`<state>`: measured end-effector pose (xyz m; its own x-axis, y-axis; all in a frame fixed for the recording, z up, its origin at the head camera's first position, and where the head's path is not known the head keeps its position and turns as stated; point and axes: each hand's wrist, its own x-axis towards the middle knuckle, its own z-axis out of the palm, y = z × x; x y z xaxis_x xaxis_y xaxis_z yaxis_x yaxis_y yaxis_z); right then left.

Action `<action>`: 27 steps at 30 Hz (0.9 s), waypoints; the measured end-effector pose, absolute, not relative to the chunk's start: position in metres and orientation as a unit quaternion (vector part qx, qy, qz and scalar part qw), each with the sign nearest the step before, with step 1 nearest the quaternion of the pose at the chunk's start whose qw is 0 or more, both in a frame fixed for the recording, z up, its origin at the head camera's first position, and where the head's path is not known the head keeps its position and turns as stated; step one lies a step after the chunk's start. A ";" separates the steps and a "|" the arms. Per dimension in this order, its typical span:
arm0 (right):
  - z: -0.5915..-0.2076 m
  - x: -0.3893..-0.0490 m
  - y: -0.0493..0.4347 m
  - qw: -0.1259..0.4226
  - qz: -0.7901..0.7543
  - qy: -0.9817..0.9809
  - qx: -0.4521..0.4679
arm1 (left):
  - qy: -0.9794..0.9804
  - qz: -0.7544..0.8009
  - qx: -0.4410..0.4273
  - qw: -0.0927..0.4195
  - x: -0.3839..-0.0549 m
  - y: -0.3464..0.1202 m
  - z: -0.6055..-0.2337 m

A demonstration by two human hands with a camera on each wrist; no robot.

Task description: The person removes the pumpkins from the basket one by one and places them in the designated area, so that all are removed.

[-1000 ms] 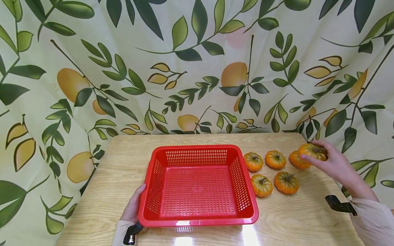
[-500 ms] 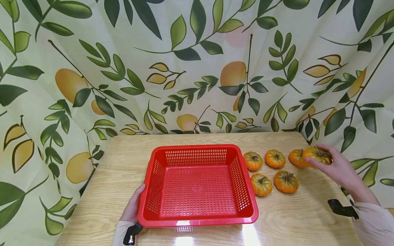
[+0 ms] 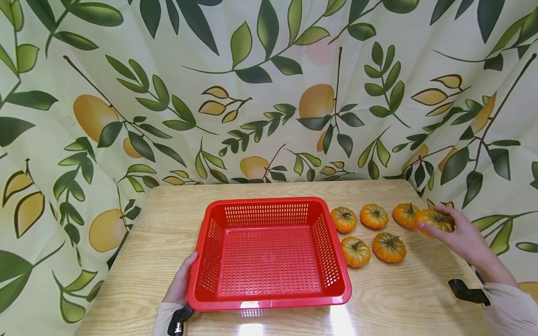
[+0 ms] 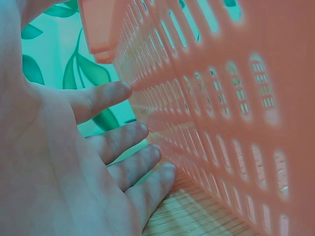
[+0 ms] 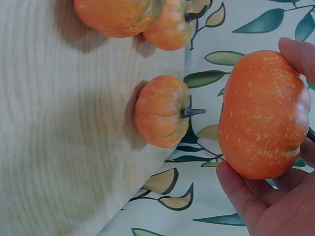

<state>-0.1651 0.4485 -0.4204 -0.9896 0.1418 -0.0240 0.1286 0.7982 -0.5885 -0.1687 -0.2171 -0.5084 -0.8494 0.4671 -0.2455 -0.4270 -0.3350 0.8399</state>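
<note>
My right hand (image 3: 468, 238) grips a small orange pumpkin (image 5: 263, 115) between thumb and fingers, at the table's right side. Its mottled orange underside faces the right wrist view, with the stem toward the palm. Just left of it on the table sits another pumpkin (image 3: 405, 215) with its stem up. A red slotted plastic basket (image 3: 269, 305) stands mid-table with a bare bottom. My left hand (image 3: 180, 282) is at the basket's left side; in the left wrist view its straight fingers (image 4: 133, 162) reach to the slotted outer wall.
Several more pumpkins stand in two rows between the basket and my right hand, such as the front one (image 3: 389, 248) and the one nearest the basket (image 3: 355, 252). A leaf-printed cloth (image 3: 269, 116) hangs behind the wooden table (image 3: 176, 210) and along its sides.
My right hand has shifted slightly right and then down with the pumpkin, uncovering the pumpkin to its left. The left hand and basket stay in place.
</note>
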 end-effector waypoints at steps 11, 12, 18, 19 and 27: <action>-0.437 -0.160 0.452 0.004 0.326 -0.942 -0.084 | 0.514 0.815 0.013 0.267 -0.169 -0.217 -0.509; -0.438 -0.160 0.452 0.003 0.325 -0.942 -0.085 | 0.513 0.815 0.015 0.268 -0.169 -0.217 -0.509; -0.444 -0.157 0.453 -0.011 0.332 -0.939 -0.092 | 0.500 0.821 0.030 0.275 -0.170 -0.217 -0.509; -0.445 -0.157 0.453 -0.010 0.332 -0.939 -0.092 | 0.499 0.821 0.030 0.275 -0.170 -0.217 -0.509; -0.455 -0.154 0.457 -0.015 0.322 -0.942 -0.098 | 0.505 0.819 0.010 0.271 -0.169 -0.217 -0.509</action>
